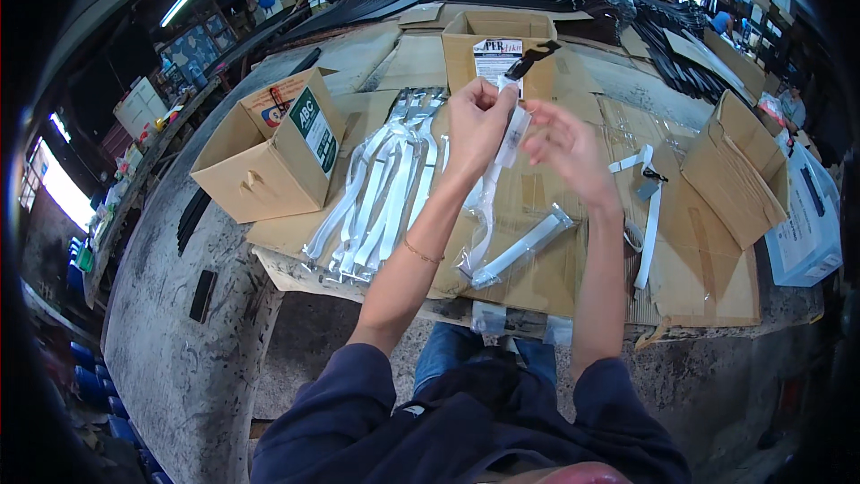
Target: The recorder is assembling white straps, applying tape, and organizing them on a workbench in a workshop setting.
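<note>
My left hand (477, 122) is closed in a pinch on a white strap (489, 188). A black piece (534, 60) sticks out beyond the fingers at the strap's upper end, and its exact kind is unclear. From the grip the strap hangs down to the cardboard. A pale tag or clear wrapper (512, 139) hangs by the strap. Just right of it is my right hand (570, 151), slightly blurred, its fingers curved and apart. Below lies a white strap in a clear plastic sleeve (527, 246). Left of my hands, several white straps in clear sleeves (385, 184) lie side by side.
Open cardboard boxes stand at the left (260, 175), at the back (454, 49) and at the right (730, 166). Another white strap (651, 224) lies on the flattened cardboard (708, 282). A clear plastic bin (806, 233) sits far right. Dark strips (385, 0) cover the far table.
</note>
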The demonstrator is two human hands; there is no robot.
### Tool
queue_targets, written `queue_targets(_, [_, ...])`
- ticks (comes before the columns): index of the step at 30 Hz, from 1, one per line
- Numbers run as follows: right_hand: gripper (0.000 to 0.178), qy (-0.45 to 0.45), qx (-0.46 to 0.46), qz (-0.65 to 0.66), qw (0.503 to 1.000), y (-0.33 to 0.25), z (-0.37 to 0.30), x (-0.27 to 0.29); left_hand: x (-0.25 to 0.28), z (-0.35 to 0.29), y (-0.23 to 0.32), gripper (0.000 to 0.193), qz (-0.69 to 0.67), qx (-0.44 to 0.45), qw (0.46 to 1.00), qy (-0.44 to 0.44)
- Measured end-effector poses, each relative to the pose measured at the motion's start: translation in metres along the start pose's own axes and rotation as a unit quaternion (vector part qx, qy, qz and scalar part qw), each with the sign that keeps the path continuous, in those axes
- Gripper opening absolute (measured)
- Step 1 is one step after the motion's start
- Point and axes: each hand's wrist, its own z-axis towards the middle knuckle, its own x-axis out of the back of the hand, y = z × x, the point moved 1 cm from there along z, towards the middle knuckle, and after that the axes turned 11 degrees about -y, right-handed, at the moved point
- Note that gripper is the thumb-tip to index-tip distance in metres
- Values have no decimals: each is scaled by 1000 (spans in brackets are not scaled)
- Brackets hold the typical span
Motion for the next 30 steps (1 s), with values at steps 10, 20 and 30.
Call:
queue_targets(10, [26, 302, 33, -218, 928, 26, -8, -29, -12, -19, -17, 12, -286, 10, 957, 54])
queue_targets(20, [14, 320, 190, -470, 801, 19, 4, -55, -23, -31, -21, 9, -377, 94, 920, 51])
queue_targets(30, [23, 326, 156, -177, 915, 46, -8, -25, -16, -42, -27, 20, -346, 108, 931, -42])
